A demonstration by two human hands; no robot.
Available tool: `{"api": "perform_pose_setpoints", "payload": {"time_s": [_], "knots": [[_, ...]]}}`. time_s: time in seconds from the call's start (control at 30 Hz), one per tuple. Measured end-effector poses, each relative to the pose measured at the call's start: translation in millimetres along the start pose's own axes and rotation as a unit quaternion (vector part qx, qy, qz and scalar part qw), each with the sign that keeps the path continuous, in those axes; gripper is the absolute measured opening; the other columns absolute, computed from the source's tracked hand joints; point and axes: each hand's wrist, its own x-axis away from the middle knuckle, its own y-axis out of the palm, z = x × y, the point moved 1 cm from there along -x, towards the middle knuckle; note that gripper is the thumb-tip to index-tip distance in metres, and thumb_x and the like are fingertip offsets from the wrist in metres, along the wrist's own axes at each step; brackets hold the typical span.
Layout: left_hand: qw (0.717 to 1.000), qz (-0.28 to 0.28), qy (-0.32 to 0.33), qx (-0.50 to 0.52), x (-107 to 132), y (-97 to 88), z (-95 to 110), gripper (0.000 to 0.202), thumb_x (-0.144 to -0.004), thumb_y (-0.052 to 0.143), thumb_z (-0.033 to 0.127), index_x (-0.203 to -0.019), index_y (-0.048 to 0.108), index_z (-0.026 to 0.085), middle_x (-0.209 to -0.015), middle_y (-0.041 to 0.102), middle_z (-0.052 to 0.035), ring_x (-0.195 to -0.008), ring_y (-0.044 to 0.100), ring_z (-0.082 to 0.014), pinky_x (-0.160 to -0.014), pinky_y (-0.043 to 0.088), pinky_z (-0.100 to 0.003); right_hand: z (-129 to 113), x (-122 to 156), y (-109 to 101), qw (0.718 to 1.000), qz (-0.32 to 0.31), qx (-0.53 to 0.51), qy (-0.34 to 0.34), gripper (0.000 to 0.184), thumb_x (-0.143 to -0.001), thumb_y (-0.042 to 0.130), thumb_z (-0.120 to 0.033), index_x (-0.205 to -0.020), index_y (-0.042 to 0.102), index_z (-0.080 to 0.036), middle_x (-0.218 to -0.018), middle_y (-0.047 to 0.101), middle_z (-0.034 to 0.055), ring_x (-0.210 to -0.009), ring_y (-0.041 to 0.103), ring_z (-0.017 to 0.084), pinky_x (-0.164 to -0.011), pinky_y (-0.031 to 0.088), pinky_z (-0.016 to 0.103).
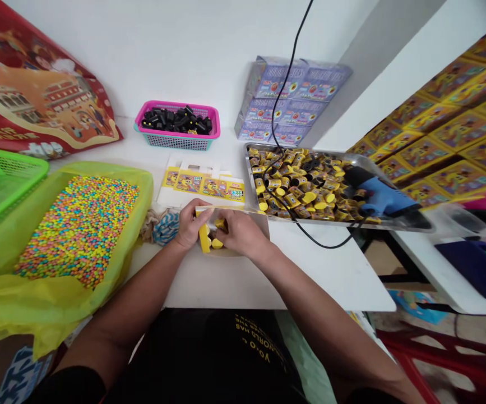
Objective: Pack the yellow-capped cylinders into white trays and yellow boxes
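While the white surface is lying beneath, an open box, probably light and easily dented, is calling for an edge hold; the left hand is gripping one end, the right hand is resting among yellow pots inside, its fingers' hold unclear

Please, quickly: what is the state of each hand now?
Left hand: closed, holding the box.
Right hand: at the small yellow pieces inside; grip cannot be told.

You're seeing a red printed bag at ten o'clock, a lime-green plastic basket at nine, stacked purple boxes at one.
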Motion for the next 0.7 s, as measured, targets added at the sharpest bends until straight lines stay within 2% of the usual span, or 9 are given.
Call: {"api": "perform_pose_setpoints", "payload": {"time_s": [0.13,0.27,0.4,0.5,0.6,0.7], "knots": [[1.0,-0.004,0.018,-0.006,1,0.3,0,0.037,-0.079,0.071,0.056,-0.083,0.069,0.019,-0.077,0.065,-0.0019,-0.073,0.058,-0.0191,-0.074,0.046,-0.032,1,5,10,0.996,0.019,-0.082,0.029,0.017,-0.08,0.065,-0.017,-0.096,0.06,-0.02,-0.086,0.067,0.0034,-0.076,0.061,0.019,-0.07,0.044,0.029],[1.0,0.001,-0.017,0.019,0,-0.9,-3,0.04,-0.075,0.074,0.057,-0.084,0.069,0.019,-0.077,0.066,-0.0022,-0.073,0.059,-0.0195,-0.071,0.046,-0.032,2,11,14,0.986,0.024,-0.164,0.016,0.01,-0.084,0.063,-0.019,-0.091,0.056,-0.022,-0.089,0.067,0.0021,-0.079,0.062,0.017,-0.074,0.046,0.028],[1.0,0.007,-0.013,0.027,-1,-2.2,-5,0.039,-0.074,0.076,0.056,-0.084,0.071,0.018,-0.078,0.067,-0.0028,-0.072,0.059,-0.0189,-0.07,0.045,-0.031,3,12,12,0.992,0.024,-0.122,0.018,0.016,-0.079,0.055,-0.006,-0.079,0.053,-0.022,-0.085,0.064,0.0008,-0.079,0.059,0.016,-0.075,0.044,0.026],[1.0,0.007,-0.006,0.024,0,-1.3,-5,0.039,-0.075,0.075,0.055,-0.085,0.072,0.018,-0.078,0.067,-0.0029,-0.073,0.06,-0.0189,-0.07,0.045,-0.031,0,8,13,0.994,0.013,-0.1,0.031,0.016,-0.075,0.059,-0.006,-0.078,0.055,-0.022,-0.083,0.065,0.0011,-0.079,0.058,0.017,-0.072,0.043,0.027],[1.0,0.003,-0.014,0.026,2,0.9,-3,0.041,-0.074,0.075,0.058,-0.085,0.071,0.018,-0.077,0.067,-0.0027,-0.072,0.06,-0.0193,-0.071,0.046,-0.032,-5,3,15,0.99,0.004,-0.123,0.072,0.011,-0.077,0.066,-0.018,-0.087,0.061,-0.021,-0.082,0.067,0.0015,-0.075,0.061,0.018,-0.067,0.043,0.027],[0.999,0.009,-0.017,0.035,2,1.6,-3,0.043,-0.074,0.076,0.059,-0.084,0.069,0.018,-0.077,0.066,-0.0025,-0.073,0.061,-0.0196,-0.072,0.047,-0.033,-8,-4,13,0.987,0.002,-0.129,0.1,0.028,-0.083,0.066,-0.023,-0.111,0.065,-0.02,-0.09,0.072,0.0036,-0.081,0.066,0.02,-0.07,0.045,0.029]]}}
